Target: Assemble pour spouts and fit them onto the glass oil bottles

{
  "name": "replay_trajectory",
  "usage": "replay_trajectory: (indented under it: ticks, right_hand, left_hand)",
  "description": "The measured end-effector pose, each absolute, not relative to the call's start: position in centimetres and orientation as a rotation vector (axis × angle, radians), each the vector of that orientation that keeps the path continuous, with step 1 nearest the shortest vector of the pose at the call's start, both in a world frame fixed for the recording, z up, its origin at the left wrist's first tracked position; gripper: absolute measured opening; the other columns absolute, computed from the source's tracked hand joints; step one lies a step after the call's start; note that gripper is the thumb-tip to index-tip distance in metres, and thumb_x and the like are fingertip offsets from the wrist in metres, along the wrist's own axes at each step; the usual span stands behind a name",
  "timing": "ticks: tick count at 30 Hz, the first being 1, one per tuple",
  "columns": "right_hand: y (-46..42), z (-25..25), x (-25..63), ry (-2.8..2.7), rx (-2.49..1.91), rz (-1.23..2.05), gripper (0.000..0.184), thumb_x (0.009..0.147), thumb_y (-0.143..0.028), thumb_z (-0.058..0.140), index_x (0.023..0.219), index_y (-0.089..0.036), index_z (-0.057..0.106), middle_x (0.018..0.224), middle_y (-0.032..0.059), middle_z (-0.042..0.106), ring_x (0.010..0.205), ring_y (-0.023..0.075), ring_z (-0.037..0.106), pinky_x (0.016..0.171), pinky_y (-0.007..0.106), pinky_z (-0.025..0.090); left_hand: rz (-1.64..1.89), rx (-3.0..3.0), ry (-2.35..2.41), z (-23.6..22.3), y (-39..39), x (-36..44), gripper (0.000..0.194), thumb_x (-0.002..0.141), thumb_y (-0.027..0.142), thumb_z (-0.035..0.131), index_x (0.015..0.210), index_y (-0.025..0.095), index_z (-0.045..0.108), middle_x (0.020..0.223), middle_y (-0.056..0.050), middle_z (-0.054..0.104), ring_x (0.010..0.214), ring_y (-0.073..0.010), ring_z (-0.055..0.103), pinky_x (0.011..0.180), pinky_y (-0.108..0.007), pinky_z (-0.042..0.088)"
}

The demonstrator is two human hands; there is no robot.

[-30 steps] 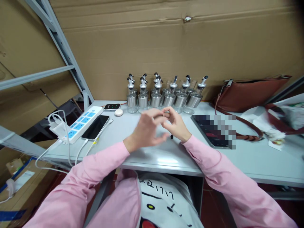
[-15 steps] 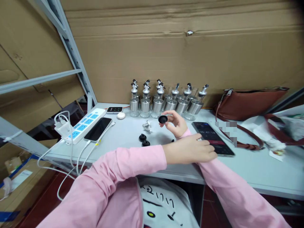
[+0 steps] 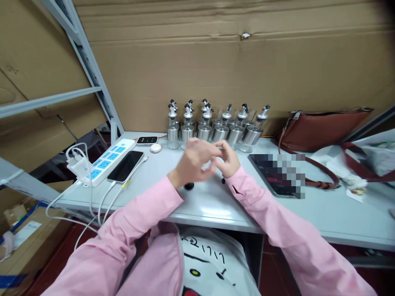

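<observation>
My left hand (image 3: 197, 159), blurred by motion, is over the table with its fingertips meeting those of my right hand (image 3: 228, 159). The right hand's thumb and fingers are closed together. The round black cap it pinched a moment ago is hidden behind the left hand. Below the left hand, part of another black cap (image 3: 189, 186) shows on the table. A small black piece (image 3: 224, 181) lies by my right wrist. Just behind my hands stand several glass and steel bottles with pour spouts (image 3: 204, 132).
On the left lie a white power strip (image 3: 106, 162), a plugged-in phone (image 3: 126, 166), a small device (image 3: 147, 140) and a white round case (image 3: 156, 148). To the right are a large dark phone (image 3: 268, 174) and a brown bag (image 3: 324, 131). Cardboard (image 3: 173, 53) backs the table.
My left hand has moved left from over my right forearm to my right fingertips, uncovering the right sleeve cuff. It now hides the cap and the silvery pieces on the table.
</observation>
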State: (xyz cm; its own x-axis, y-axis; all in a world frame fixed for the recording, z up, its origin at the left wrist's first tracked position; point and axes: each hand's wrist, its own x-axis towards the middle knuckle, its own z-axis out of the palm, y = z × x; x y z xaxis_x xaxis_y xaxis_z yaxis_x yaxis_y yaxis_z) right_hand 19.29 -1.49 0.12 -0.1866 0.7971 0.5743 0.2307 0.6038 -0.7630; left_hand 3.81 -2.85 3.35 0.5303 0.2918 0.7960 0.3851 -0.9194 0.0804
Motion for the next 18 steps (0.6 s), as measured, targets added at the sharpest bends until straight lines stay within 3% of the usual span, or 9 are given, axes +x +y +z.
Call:
replay_trajectory:
  ticks: [3,6,11,18]
  right_hand:
    - [-1.2,-0.1,19.7,-1.716,-0.803,0.678,0.024,0.075,-0.026,0.057,0.094,-0.022,0.044,0.072,0.0004,0.068,0.064,0.0173,0.067,0.07,0.035,0.052]
    - [-1.4,0.0,19.5,-1.749,-0.806,0.643,0.025,0.076,-0.026,0.058,0.098,-0.021,0.046,0.071,0.0005,0.068,0.062,0.0168,0.066,0.071,0.035,0.051]
    - [-1.8,0.3,19.2,-1.773,-0.82,0.554,0.026,0.075,-0.029,0.059,0.097,-0.019,0.051,0.065,-0.001,0.063,0.06,0.0155,0.063,0.068,0.033,0.051]
    - [-1.9,0.3,19.3,-1.796,-0.797,0.575,0.027,0.075,-0.027,0.057,0.101,-0.019,0.053,0.068,-0.0007,0.061,0.063,0.0148,0.062,0.069,0.032,0.051]
  left_hand:
    - [-1.51,-2.52,-0.96,4.1,-0.6,1.0,0.018,0.085,0.03,0.036,0.09,0.02,0.049,0.084,-0.004,0.06,0.084,-0.0185,0.054,0.082,-0.038,0.035]
    - [-1.266,-2.669,-1.066,4.0,0.0,0.2,0.02,0.086,0.036,0.038,0.083,0.019,0.049,0.081,-0.001,0.058,0.084,-0.0183,0.051,0.083,-0.038,0.03]
    - [-0.918,-2.915,-1.065,3.1,-0.3,1.1,0.022,0.086,0.037,0.038,0.078,0.018,0.046,0.082,-0.001,0.057,0.086,-0.0187,0.048,0.082,-0.038,0.025]
    - [-0.947,-3.019,-1.004,2.7,-0.1,1.3,0.028,0.087,0.038,0.035,0.071,0.017,0.044,0.076,-0.001,0.055,0.082,-0.0183,0.046,0.079,-0.038,0.024]
